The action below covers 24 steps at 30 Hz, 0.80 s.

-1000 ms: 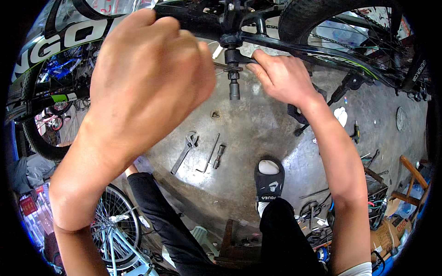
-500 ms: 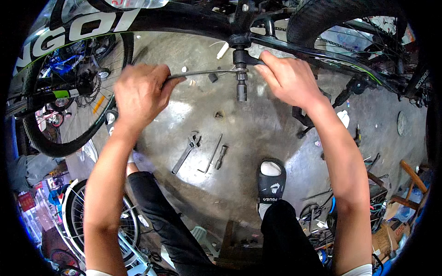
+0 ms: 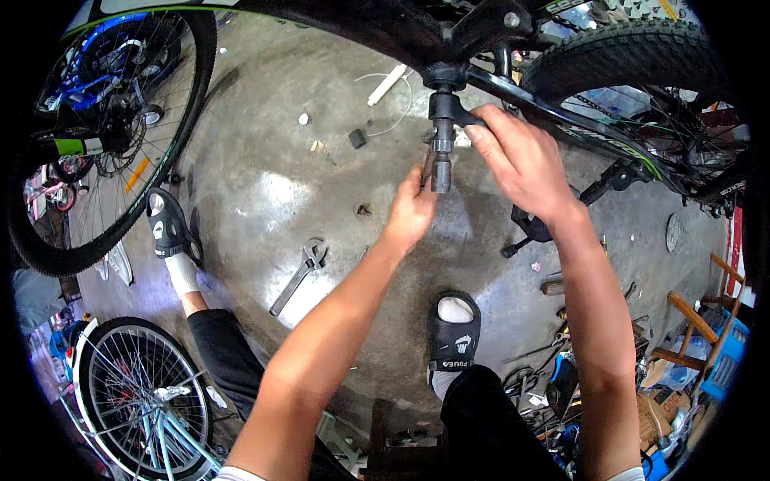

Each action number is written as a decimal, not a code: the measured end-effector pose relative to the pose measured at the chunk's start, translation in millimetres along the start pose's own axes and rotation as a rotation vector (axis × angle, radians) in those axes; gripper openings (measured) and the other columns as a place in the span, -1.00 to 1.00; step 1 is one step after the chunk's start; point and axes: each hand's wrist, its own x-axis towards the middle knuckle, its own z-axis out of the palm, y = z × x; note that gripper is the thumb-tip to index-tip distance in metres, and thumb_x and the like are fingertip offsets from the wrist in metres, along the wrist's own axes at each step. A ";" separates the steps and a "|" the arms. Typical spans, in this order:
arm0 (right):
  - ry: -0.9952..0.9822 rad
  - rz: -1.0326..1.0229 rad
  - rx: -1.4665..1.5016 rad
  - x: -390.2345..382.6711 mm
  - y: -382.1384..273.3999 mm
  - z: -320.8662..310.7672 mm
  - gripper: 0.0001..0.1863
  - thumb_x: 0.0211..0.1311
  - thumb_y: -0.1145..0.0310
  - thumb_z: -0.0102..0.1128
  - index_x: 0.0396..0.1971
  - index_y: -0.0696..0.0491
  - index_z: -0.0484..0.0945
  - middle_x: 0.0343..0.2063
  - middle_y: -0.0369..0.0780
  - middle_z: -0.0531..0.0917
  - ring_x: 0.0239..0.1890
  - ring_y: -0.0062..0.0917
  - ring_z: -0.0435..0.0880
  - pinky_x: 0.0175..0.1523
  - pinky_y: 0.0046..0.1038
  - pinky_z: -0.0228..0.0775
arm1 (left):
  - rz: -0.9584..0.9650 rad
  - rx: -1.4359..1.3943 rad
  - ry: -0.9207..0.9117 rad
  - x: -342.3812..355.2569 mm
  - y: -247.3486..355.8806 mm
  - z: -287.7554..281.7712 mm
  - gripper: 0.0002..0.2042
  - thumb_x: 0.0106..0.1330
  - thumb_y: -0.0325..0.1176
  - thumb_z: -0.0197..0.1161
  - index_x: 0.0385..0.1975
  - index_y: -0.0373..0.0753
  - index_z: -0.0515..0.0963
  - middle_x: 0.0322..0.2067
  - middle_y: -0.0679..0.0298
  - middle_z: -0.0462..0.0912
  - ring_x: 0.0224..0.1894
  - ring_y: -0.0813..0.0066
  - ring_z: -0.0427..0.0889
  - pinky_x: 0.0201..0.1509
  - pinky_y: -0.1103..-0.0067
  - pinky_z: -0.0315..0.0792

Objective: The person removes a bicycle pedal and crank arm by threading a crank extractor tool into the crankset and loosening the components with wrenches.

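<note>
A stacked cylindrical metal tool (image 3: 441, 172) hangs from the black bicycle frame's bottom bracket (image 3: 443, 74). My right hand (image 3: 521, 168) is closed on a short black arm (image 3: 461, 112) projecting rightward from the tool's upper part. My left hand (image 3: 411, 208) is closed on a wrench handle (image 3: 427, 168) beside and partly behind the cylinder; the tool's head is largely hidden. An adjustable wrench (image 3: 297, 280) lies on the floor left of my left forearm.
Bicycle wheels (image 3: 196, 120) (image 3: 609, 64) flank the frame. A light blue bicycle (image 3: 168, 433) lies lower left. My sandalled feet stand on concrete (image 3: 265, 144), where a white tube (image 3: 387, 84) lies. Scattered tools, a cardboard box (image 3: 662, 409) and wooden furniture (image 3: 694, 317) crowd the right.
My left hand swung from the left round to just below the cylinder, bringing the wrench handle with it. My right hand stayed on the black arm, slightly lower in view. The view shifted.
</note>
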 end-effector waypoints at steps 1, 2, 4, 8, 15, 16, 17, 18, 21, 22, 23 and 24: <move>-0.006 0.006 0.000 -2.7 3.0 0.1 -0.72 0.46 0.13 0.05 -0.26 0.07 0.48 -0.46 -0.07 0.61 -0.32 -0.03 0.62 -0.24 -0.06 0.42 | -0.012 0.005 -0.070 -3.6 7.4 -7.0 -0.74 0.46 -0.23 0.16 -0.13 -0.33 0.44 -0.32 0.02 0.58 -0.27 0.17 0.55 -0.09 0.28 0.44; -0.007 -0.002 0.041 -1.3 2.6 -1.8 -0.71 0.46 0.12 0.07 -0.27 0.06 0.48 -0.47 -0.07 0.61 -0.33 -0.03 0.62 -0.26 -0.06 0.42 | -0.016 0.014 -0.135 -5.1 12.3 -18.3 -0.73 0.50 -0.20 0.12 -0.15 -0.33 0.46 -0.35 0.03 0.59 -0.29 0.19 0.56 -0.09 0.30 0.44; 0.001 -0.016 0.091 0.3 -0.8 -7.0 -0.71 0.45 0.11 0.08 -0.28 0.06 0.48 -0.48 -0.07 0.61 -0.35 -0.03 0.62 -0.28 -0.06 0.42 | 0.032 0.164 -0.108 -9.4 16.7 -45.6 -0.69 0.51 -0.13 0.10 -0.15 -0.31 0.49 -0.34 0.02 0.64 -0.23 0.21 0.62 -0.09 0.32 0.45; 0.003 0.065 -0.056 -11.5 2.1 -7.4 -0.69 0.46 0.08 0.09 -0.27 0.04 0.50 -0.47 -0.07 0.64 -0.36 -0.03 0.64 -0.29 -0.05 0.42 | 0.152 0.710 0.107 -40.9 54.4 -104.8 -0.72 0.48 -0.15 0.14 -0.08 -0.24 0.57 -0.38 0.00 0.70 -0.37 -0.01 0.70 -0.29 0.29 0.52; -0.014 0.061 -0.118 -12.4 1.6 -8.3 -0.67 0.46 0.06 0.07 -0.17 0.05 0.54 -0.43 -0.08 0.68 -0.31 -0.05 0.65 -0.24 -0.05 0.46 | 0.631 1.391 0.019 -81.0 238.2 -170.4 -0.81 0.35 -0.32 0.28 -0.10 -0.17 0.65 -0.40 0.10 0.67 -0.37 0.10 0.67 -0.28 0.36 0.50; -0.015 0.064 -0.119 -13.7 2.5 -8.5 -0.67 0.46 0.06 0.07 -0.17 0.05 0.54 -0.43 -0.08 0.68 -0.31 -0.05 0.65 -0.24 -0.05 0.46 | 0.695 1.506 -0.029 -79.9 259.8 -164.6 -0.82 0.31 -0.31 0.31 -0.14 -0.16 0.65 -0.45 0.14 0.65 -0.39 0.15 0.66 -0.29 0.37 0.48; -0.019 0.062 -0.114 -13.8 3.9 -8.1 -0.66 0.46 0.06 0.06 -0.17 0.05 0.53 -0.42 -0.08 0.68 -0.30 -0.05 0.65 -0.22 -0.05 0.46 | 0.697 1.507 -0.033 -77.8 277.7 -156.7 -0.82 0.31 -0.31 0.31 -0.14 -0.16 0.65 -0.45 0.14 0.65 -0.39 0.15 0.66 -0.29 0.37 0.48; -0.018 0.055 -0.101 -12.3 2.9 -7.7 -0.66 0.47 0.06 0.05 -0.17 0.06 0.53 -0.42 -0.08 0.68 -0.28 -0.05 0.66 -0.21 -0.05 0.47 | 0.716 1.637 -0.106 -76.2 296.6 -147.2 -0.85 0.28 -0.32 0.32 -0.20 -0.15 0.65 -0.50 0.18 0.59 -0.42 0.18 0.63 -0.29 0.38 0.47; -0.028 0.088 -0.069 -14.0 1.7 -9.8 -0.66 0.50 0.05 0.00 -0.23 0.05 0.46 -0.45 -0.05 0.62 -0.29 0.02 0.58 -0.24 -0.02 0.35 | 0.846 1.812 -0.231 -67.2 328.9 -117.0 -0.86 0.19 -0.33 0.34 -0.28 -0.14 0.63 -0.59 0.24 0.49 -0.46 0.23 0.58 -0.28 0.39 0.46; -0.021 0.093 -0.063 -13.3 0.9 -9.7 -0.66 0.50 0.05 0.00 -0.23 0.05 0.46 -0.45 -0.05 0.62 -0.29 0.02 0.58 -0.24 -0.02 0.35 | 0.938 1.886 -0.257 -69.5 340.2 -102.8 -0.84 0.13 -0.32 0.36 -0.30 -0.15 0.62 -0.60 0.26 0.47 -0.47 0.26 0.58 -0.27 0.39 0.47; -0.038 0.099 -0.078 -11.5 0.0 -7.8 -0.64 0.49 0.03 0.01 -0.20 0.06 0.50 -0.43 -0.06 0.65 -0.28 -0.01 0.62 -0.21 -0.04 0.41 | 1.030 1.962 -0.278 -72.3 350.8 -88.7 -0.81 0.06 -0.31 0.37 -0.33 -0.15 0.61 -0.61 0.28 0.46 -0.47 0.28 0.57 -0.26 0.40 0.48; -0.058 0.106 -0.093 -10.5 -0.2 -5.4 -0.62 0.48 0.01 0.02 -0.17 0.07 0.53 -0.40 -0.07 0.69 -0.27 -0.04 0.66 -0.19 -0.05 0.47 | 1.093 2.015 -0.292 -73.3 356.3 -77.3 -0.82 0.07 -0.30 0.38 -0.35 -0.15 0.60 -0.62 0.29 0.45 -0.48 0.29 0.56 -0.27 0.40 0.46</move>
